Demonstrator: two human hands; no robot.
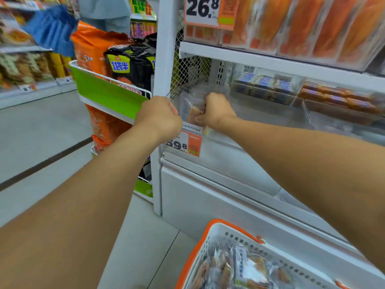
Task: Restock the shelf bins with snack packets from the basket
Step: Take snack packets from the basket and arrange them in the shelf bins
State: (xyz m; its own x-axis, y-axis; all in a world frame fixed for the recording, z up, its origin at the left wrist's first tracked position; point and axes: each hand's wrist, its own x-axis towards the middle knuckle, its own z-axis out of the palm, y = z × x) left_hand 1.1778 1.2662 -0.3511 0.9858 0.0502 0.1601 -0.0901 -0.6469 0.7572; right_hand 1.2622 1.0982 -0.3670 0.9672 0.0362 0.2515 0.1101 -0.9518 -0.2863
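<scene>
Two bare arms are stretched out toward a white metal shelf (250, 57) in a shop. A clear plastic snack packet with a brown snack inside (192, 110) is held up at the left end of the clear plastic shelf bin (260, 109), just above the bin's front edge. The packet is gripped by the right hand (216, 110), whose fingers are curled round its right side. The left hand (159, 116) is closed into a fist right beside the packet's left edge; whether the packet is pinched by it cannot be told, because the fingers are hidden. An orange and white price tag (184, 143) is seen just under the two hands. More small packets are seen further right in the next bins, but they are blurred. A white plastic basket with an orange rim (200, 245) is seen low down, near the bottom of the shelf, and many more clear snack packets (250, 270) are piled inside it. A green and white rack of orange and black bags (110, 92) is seen to the left of the shelf.
</scene>
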